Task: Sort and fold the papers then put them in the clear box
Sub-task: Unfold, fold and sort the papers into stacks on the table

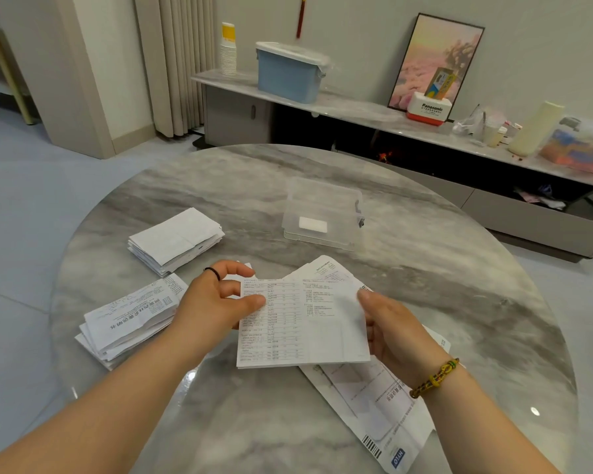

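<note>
The left hand (220, 299) pinches the left border of a printed sheet (302, 323) between thumb and fingers. The right hand (387, 323) grips the right border, with the thumb on top. Both hands are closed on this same paper and hold it above the near part of the table (425, 268). The sheet is thin white paper with small tables of text. It seems already doubled once, because more than one layer shows at its lower border.

Under the right wrist a long sheet (374, 405) lies flat and unfolded, reaching toward the near edge. It has a barcode and a blue mark at its end. Toward the left edge there are two piles. The folded stack (175, 237), which is farther, is neat, blank side up and rectangular. The second stack (127, 319), which is nearer, is looser and shows print.

The clear box (322, 213) stands past the middle, toward the far edge. It is of translucent plastic with a white patch, perhaps a label. I see no papers inside it, and I cannot tell if the lid is on.

In my judgement the sorting and folding are well advanced, but the filling of the box is not begun. The table is round grey marble with a glossy surface.
</note>
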{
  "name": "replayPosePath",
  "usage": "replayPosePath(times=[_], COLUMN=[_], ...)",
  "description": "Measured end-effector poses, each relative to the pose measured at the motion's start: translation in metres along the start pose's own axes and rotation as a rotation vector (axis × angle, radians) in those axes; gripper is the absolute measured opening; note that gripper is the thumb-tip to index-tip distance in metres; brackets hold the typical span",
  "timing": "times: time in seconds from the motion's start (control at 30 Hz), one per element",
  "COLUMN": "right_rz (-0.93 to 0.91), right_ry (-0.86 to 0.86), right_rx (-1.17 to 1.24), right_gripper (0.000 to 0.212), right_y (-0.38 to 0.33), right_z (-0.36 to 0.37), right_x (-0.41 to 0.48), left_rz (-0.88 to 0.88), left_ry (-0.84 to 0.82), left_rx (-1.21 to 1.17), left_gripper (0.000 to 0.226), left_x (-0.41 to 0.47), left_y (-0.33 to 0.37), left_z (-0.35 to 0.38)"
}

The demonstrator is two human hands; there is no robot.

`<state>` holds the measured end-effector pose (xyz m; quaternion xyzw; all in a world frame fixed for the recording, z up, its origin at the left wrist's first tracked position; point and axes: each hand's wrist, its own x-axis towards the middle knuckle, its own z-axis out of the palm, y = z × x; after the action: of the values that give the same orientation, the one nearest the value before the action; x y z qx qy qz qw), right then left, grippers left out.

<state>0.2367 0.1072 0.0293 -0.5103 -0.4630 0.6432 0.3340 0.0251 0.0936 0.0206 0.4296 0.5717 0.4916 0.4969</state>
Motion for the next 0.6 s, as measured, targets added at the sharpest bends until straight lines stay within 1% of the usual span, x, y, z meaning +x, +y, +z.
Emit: replayPosePath(times=[0.07, 0.17, 0.23, 0.33, 0.4, 0.47, 0.5, 0.6], right_rz=[-0.002, 0.001, -0.025, -0.035, -0.017, 0.003, 0.007, -0.008], right_ry=[-0.043, -0.051, -0.019, 0.017, 0.006, -0.019, -0.032, -0.034], right_rx=[-0.096, -0.188, -0.208, -0.230, -0.255, -0.285, -0.301, -0.310], right_gripper=[0.014, 0.014, 0.016, 0.019, 0.021, 0.023, 0.024, 0.024], right_y=[0.002, 0.004, 0.002, 0.000, -0.002, -0.002, -0.002, 0.001], right_z=[0.000, 0.002, 0.002, -0.001, -0.001, 0.000, 0.002, 0.005], right_x=[-0.001, -0.002, -0.002, -0.003, -0.004, -0.005, -0.005, -0.004], left_rz=[0.018, 0.009, -0.039, -0.149, -0.191, -0.197, -0.197, -0.200], left_ry=[0.023, 0.026, -0.034, -0.250, -0.353, -0.377, -0.383, -0.368], left_rx=[-0.005, 0.001, 0.015, 0.129, 0.187, 0.184, 0.161, 0.139], left_gripper=[0.028, 0.028, 0.028, 0.025, 0.018, 0.010, 0.009, 0.018], left_x=[0.000, 0.000, 0.000, -0.001, -0.003, -0.006, -0.007, -0.010], left_y=[0.001, 0.002, 0.002, 0.001, 0.001, 0.002, 0.003, 0.001], left_z=[0.001, 0.001, -0.001, -0.006, -0.006, -0.003, -0.001, 0.004])
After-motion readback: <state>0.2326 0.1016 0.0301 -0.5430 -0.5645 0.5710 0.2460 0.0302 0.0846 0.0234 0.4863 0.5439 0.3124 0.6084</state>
